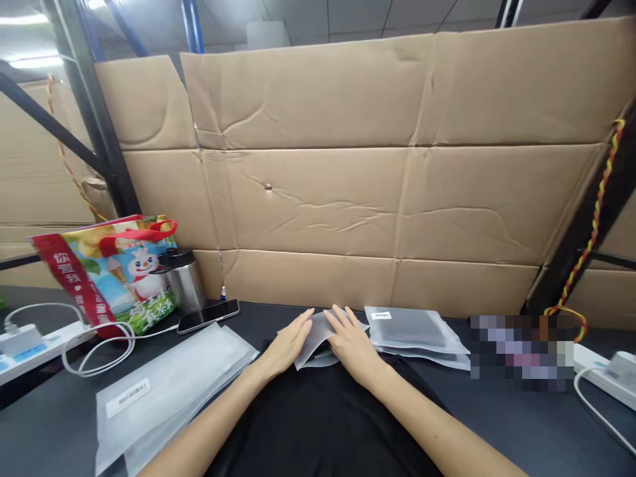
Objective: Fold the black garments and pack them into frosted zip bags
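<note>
A black garment (322, 417) lies spread on the dark table in front of me. At its far end sits a frosted plastic bag (318, 338). My left hand (288, 344) lies flat on the bag's left side with fingers stretched out. My right hand (352, 341) rests on the bag's right part, fingers extended and pressing down. Neither hand is closed round anything.
A stack of frosted bags with a label (163, 391) lies at the left. Packed bags (415, 334) lie at the right. A phone (209, 316), steel flask (185, 278), colourful tote (114, 271), power strips (30, 344) and a cardboard wall (348, 172) surround the table.
</note>
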A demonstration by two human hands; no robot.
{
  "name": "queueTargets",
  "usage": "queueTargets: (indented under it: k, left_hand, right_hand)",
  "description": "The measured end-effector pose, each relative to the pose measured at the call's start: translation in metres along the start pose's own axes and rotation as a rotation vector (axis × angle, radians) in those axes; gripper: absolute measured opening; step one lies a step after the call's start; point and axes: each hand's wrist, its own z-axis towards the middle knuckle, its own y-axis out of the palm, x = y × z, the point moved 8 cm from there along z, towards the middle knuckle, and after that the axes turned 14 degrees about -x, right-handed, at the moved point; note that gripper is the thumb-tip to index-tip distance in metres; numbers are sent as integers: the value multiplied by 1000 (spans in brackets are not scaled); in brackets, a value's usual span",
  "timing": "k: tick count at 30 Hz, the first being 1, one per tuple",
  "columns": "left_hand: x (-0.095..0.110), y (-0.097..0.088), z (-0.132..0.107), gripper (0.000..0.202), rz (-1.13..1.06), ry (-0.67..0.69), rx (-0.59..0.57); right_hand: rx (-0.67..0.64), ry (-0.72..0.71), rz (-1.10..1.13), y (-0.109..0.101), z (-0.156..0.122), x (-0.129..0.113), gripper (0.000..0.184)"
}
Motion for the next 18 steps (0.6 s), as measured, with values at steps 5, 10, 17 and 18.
queueTargets:
  k: [5, 10, 17, 18]
  left_hand:
    - [-33, 27, 8, 50, 66, -66, -226]
    - [-35, 42, 14, 49, 135, -89, -292]
    - [-22, 36, 7, 49, 163, -56, -261]
    - [-18, 31, 1, 49, 154, -34, -266]
  right_hand:
    - [81, -46, 11, -12, -14, -14, 16]
    - [105, -159, 45, -47, -48, -51, 17]
    - [-213, -90, 434, -51, -80, -59, 59]
    - [-263, -88, 484, -47, -82, -58, 68]
